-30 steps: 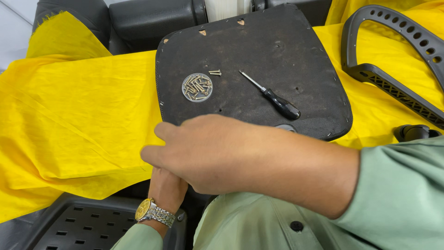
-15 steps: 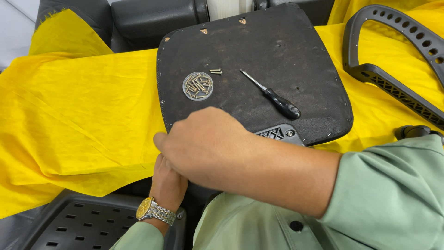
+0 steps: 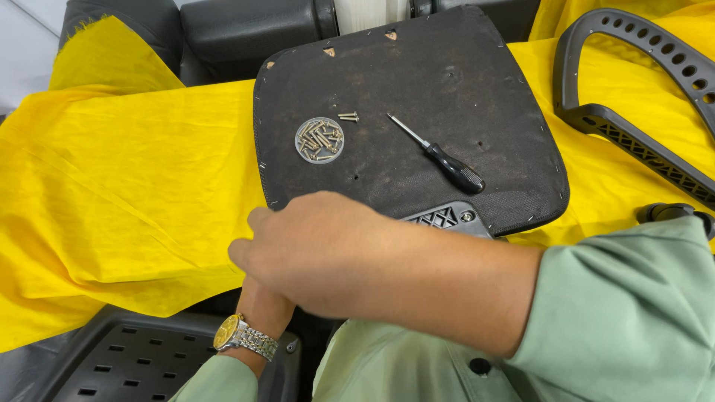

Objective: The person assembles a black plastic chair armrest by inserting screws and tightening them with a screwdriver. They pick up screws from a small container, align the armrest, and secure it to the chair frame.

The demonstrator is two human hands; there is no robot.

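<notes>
**Both hands low at the near edge of the black seat pad**

I'm looking down at the black seat pad [image 3: 447, 82], lying flat with its rough underside up on the yellow cloth [image 3: 134, 193], near the middle of my view. Its near edge sits right at my hands, and a black plastic bracket [image 3: 447, 217] with a lattice pattern pokes out from under that edge.

My right hand [image 3: 320, 249] comes across from the right, back of the hand up, fingers curled downward over the pad's near left corner. The fingertips are hidden beneath the hand, so I can't tell whether they're gripping anything. My left hand [image 3: 261, 305] comes up from below, mostly covered by the right one; I see the wrist with a gold-faced metal watch [image 3: 242, 337], and I can't tell how its fingers are set either.

On the pad, a small round dish of screws [image 3: 319, 139] sits left of centre, one loose screw [image 3: 348, 116] just beside it. A screwdriver [image 3: 443, 156] with a black handle lies diagonally to the right of the dish, apart from both hands.

Further out, a grey perforated chair frame [image 3: 633, 97] rests on the cloth at the right. A grey slotted panel [image 3: 112, 357] shows at the bottom left, under the cloth's edge.
</notes>
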